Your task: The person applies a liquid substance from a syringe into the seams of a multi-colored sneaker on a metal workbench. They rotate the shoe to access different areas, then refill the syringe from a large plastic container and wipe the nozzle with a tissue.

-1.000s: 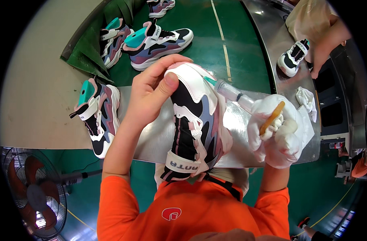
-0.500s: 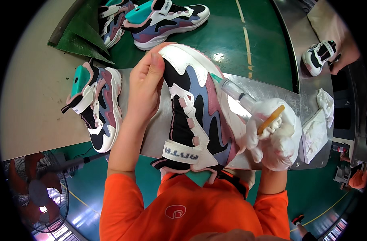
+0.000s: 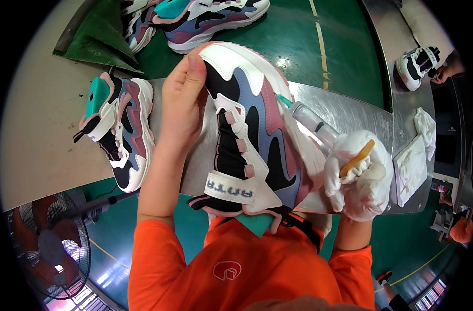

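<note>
We have the big multicoloured sneaker (image 3: 252,135) lifted over the metal desk (image 3: 361,116) and tipped on its side, so we judge the cleaning to be mid-way: one finished-looking sneaker (image 3: 120,132) lies to the left and more shoes (image 3: 205,18) wait on the green floor beyond. Our left hand (image 3: 182,103) clamps the toe, fingers wrapped over it, while our right hand (image 3: 358,179) (gloved in white cloth) is curled shut around a small yellowish stick (image 3: 356,158), just beside the sneaker's sole edge, with a clear plastic syringe-like tube (image 3: 314,122) between them.
</note>
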`<state>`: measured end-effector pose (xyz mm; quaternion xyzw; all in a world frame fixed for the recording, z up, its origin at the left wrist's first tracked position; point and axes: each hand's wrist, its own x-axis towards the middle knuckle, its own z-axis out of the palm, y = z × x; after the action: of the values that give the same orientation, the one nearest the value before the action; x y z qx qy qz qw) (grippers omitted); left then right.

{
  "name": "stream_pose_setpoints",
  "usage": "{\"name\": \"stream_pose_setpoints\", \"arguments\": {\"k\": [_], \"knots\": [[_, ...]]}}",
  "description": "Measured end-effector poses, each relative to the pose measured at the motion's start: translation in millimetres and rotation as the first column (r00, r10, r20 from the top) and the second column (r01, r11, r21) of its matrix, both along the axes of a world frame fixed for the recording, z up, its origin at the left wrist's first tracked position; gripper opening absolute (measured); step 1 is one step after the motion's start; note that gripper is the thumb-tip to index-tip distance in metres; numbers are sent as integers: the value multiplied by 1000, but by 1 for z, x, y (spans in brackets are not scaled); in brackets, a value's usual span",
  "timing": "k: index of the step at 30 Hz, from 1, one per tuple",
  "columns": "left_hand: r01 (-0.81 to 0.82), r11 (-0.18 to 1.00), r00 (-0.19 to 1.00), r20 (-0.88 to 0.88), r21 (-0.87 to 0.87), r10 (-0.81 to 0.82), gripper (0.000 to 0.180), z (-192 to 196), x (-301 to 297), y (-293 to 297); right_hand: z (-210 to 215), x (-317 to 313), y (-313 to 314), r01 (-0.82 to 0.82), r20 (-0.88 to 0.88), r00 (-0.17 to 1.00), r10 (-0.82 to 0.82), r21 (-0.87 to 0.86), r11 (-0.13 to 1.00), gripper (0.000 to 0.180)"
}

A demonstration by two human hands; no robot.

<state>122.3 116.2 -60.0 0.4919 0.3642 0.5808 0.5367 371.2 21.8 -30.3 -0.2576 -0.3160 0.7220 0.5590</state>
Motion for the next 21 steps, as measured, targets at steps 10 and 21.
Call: {"name": "stream_pose_setpoints", "arguments": {"k": [10,21], "knots": [[-5,1000,1000,-29,-4,5,48,-3,-3,-2,-3,14,-22,10,86,996,-9,-19,1000,48],[-16,1000,1000,14,10,16,43,0,2,-4,2,26,-51,38,140,990,-35,-17,999,48]]}}
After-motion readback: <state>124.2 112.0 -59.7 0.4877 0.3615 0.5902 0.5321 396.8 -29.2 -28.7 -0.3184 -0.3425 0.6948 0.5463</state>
